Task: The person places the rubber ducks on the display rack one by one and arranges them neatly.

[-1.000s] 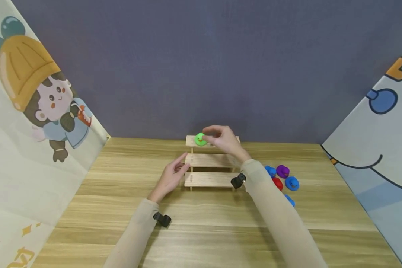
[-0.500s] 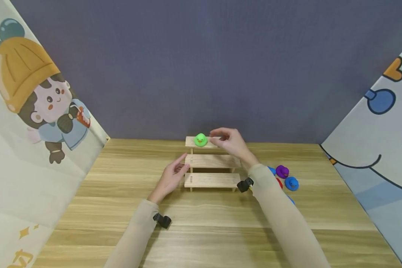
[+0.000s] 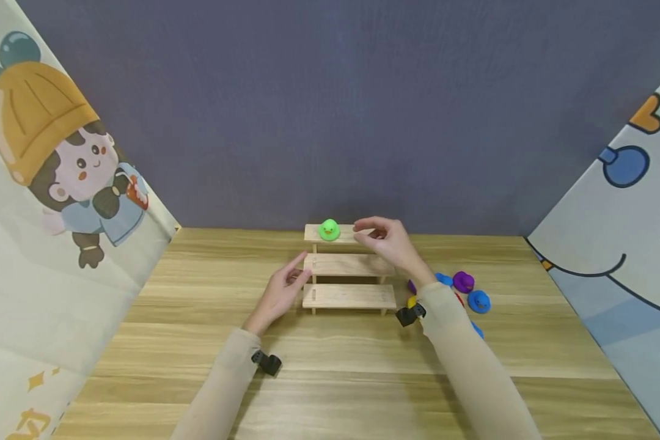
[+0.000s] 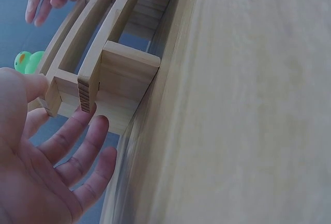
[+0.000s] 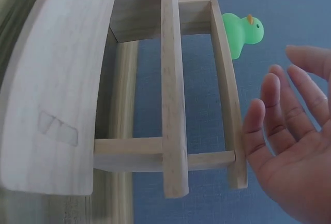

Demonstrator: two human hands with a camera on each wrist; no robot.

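A small three-tier wooden shelf [image 3: 349, 296] stands on the table near the back wall. On the left part of its top tier sits a green rubber duck [image 3: 329, 230], upright and facing forward. My left hand [image 3: 280, 292] is at the shelf's left end, its extended fingers right at the ends of the boards. At the right end of the top tier is my right hand [image 3: 387, 242], fingers loosely bent. The right wrist view has a gap between this hand [image 5: 300, 136] and the duck [image 5: 238, 32], with nothing between its fingers.
Right of the shelf lie several rubber ducks, among them a purple duck [image 3: 464, 282] and a blue duck [image 3: 479, 301]; my right sleeve [image 3: 462, 348] partly hides the group. A dark wall [image 3: 330, 110] rises behind the table [image 3: 330, 373], and printed panels flank it.
My right hand has let go of the green duck and moved right along the top tier. The duck stays put on that tier. My left hand has hardly moved.
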